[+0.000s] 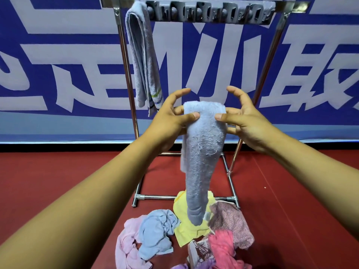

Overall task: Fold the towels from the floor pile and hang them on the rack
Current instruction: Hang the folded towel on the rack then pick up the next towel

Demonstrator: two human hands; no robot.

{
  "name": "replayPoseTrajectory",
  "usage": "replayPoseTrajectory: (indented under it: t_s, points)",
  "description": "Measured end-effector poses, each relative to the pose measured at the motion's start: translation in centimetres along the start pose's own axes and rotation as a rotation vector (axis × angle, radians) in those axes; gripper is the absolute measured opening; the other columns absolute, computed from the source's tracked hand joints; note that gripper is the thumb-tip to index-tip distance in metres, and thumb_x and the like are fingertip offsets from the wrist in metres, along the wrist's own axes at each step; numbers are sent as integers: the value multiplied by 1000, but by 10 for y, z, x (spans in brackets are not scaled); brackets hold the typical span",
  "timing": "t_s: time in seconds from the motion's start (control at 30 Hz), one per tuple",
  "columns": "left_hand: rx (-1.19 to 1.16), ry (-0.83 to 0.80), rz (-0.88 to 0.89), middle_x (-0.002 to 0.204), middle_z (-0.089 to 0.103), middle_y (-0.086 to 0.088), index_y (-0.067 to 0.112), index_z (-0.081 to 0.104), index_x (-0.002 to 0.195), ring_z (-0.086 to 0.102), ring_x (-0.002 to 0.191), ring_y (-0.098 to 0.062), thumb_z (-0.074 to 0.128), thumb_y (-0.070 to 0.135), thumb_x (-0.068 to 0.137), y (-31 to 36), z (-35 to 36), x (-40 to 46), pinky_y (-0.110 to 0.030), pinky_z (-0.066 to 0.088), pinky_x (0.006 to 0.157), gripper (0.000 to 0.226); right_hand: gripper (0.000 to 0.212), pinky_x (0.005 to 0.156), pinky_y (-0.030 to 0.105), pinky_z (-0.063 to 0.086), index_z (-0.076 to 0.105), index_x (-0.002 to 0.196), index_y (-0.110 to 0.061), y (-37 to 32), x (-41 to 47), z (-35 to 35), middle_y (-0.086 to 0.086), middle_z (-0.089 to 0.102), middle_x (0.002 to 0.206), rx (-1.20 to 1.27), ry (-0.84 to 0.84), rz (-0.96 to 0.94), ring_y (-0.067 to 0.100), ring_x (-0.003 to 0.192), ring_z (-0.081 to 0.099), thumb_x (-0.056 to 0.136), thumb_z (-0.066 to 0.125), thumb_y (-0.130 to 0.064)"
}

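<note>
Now both hands, L hand (171, 117) & R hand (242, 121), pinching blue towel (202, 152).

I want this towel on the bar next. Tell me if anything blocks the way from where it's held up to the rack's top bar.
Nothing visible does. Both the left hand and right hand pinch the folded light blue towel in front of the rack. The top bar is bare right of the hung grey towel, which takes only its left end.
</note>
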State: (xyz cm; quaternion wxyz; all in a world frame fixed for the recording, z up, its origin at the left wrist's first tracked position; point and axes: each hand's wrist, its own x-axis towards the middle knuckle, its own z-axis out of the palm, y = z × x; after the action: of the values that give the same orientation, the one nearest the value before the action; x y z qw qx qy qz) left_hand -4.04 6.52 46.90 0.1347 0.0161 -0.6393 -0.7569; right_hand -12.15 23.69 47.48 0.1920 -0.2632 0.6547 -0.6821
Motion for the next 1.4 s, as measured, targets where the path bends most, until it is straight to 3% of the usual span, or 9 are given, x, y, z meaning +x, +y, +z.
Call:
replayPoseTrajectory:
  t_s: [0.1,0.3,0.6,0.73,0.87,0.97,1.07,1.23,1.4]
  points:
    - [-17,-1,11,78,71,0,23,43,133,68,66,-10,55,-10,90,5,0,1,-21,52,53,56,63,73,25,56,37,138,-32,0,-1,3,-1,73,89,-116,-62,79,11,82,69,87,62,-4]
    - [34,85,4,81,71,-2,25,44,132,69,74,-13,62,-3,88,6,-12,0,-26,55,61,55,61,69,25,58,39,135,-27,1,-1,14,7,73,85,-109,-24,-4,12,75,70,87,62,2]
    - [203,-73,-98,103,73,-12,38,23,147,69,102,-20,67,8,86,-15,-31,-17,-35,52,94,82,57,68,24,57,39,137,-25,-2,2,20,10,73,86,-96,-50,-39,13,73,69,90,60,-1]
    - [276,-82,-66,92,73,-15,33,27,148,69,89,-14,65,-1,87,-18,-30,-17,-25,54,85,80,55,63,22,55,41,136,-25,-1,1,13,6,73,84,-95,-27,-40,11,72,69,90,59,-1]
    - [245,-75,-21,97,70,-20,31,37,142,68,88,-17,62,-4,87,-17,-22,-11,-33,57,83,70,45,70,26,56,44,132,-28,-1,3,6,7,72,89,-141,-7,-25,10,73,67,94,57,-9]
    - [284,-89,19,93,56,-19,38,55,124,56,88,-24,64,0,87,-16,-19,-6,-38,55,83,53,34,73,28,55,49,128,-28,-1,6,2,1,70,82,-171,-1,4,10,72,64,97,52,-15]
    - [313,-76,31,100,48,-10,34,66,107,53,89,-23,64,2,88,-14,-18,-4,-24,55,70,37,35,67,25,55,49,131,-25,-1,7,2,-1,67,76,-177,14,25,9,67,62,97,53,-16]
    - [219,-31,22,85,70,-4,19,60,113,67,76,-8,59,-6,89,-8,-16,-6,-23,56,64,35,57,73,27,57,39,133,-33,-3,7,5,6,72,101,-160,-23,38,13,81,68,89,62,-5]
    - [168,16,18,79,69,-5,20,53,122,66,72,-15,61,-4,89,-3,-19,-3,-30,57,70,42,66,78,29,57,33,139,-36,0,7,8,5,73,100,-219,-69,100,14,86,69,87,66,-11]
